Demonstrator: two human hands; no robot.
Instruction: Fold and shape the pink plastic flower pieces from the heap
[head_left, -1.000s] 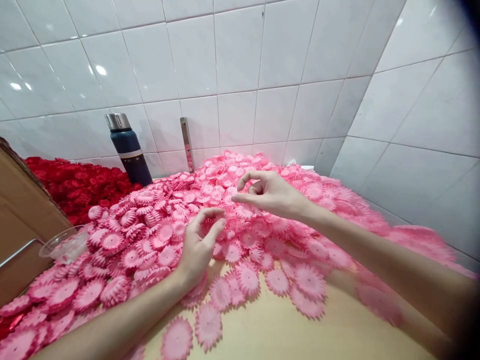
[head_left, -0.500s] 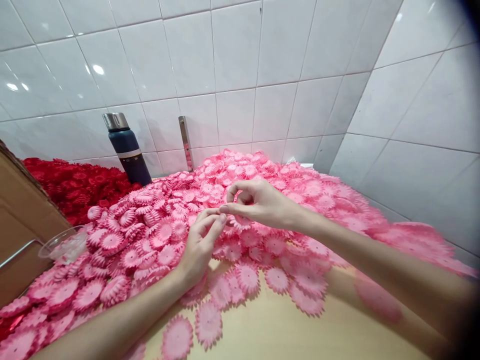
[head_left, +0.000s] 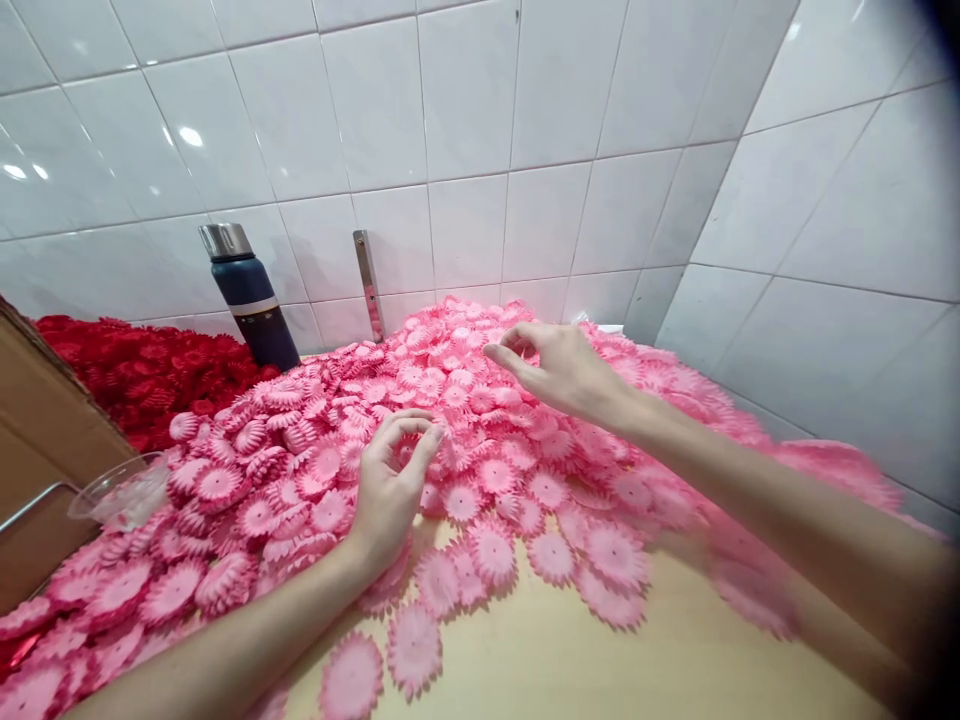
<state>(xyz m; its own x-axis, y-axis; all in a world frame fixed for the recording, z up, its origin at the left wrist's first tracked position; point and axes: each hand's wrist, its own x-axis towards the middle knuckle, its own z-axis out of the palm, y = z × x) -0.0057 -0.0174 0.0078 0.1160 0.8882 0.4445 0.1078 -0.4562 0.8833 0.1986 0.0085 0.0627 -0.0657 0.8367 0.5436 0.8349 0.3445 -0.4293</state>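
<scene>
A large heap of pink artificial flower pieces (head_left: pixel 495 476), round with frilled edges, spreads around both hands. Low over its middle, my left hand (head_left: pixel 394 480) is closed in a pinch, thumb and forefinger tips close together. Whatever sits between those tips is too small to make out against the pink. My right hand (head_left: pixel 562 365) is higher and to the right, over the heap's upper part. Its thumb and forefinger also meet in a pinch, and I cannot make out what they hold. The two hands are apart.
A dark blue bottle (head_left: pixel 251 300) with a steel cap stands against the tiled wall (head_left: pixel 465 90), near a metal strip (head_left: pixel 367 285). Red flower pieces (head_left: pixel 150 375) pile at left, behind a cardboard box (head_left: pixel 52 450) and a clear plastic container (head_left: pixel 120 490). The wooden tabletop (head_left: pixel 555 660) shows in front.
My right hand has moved up and to the right, away from my left hand, where their fingertips were together. My left hand stays nearly in place.
</scene>
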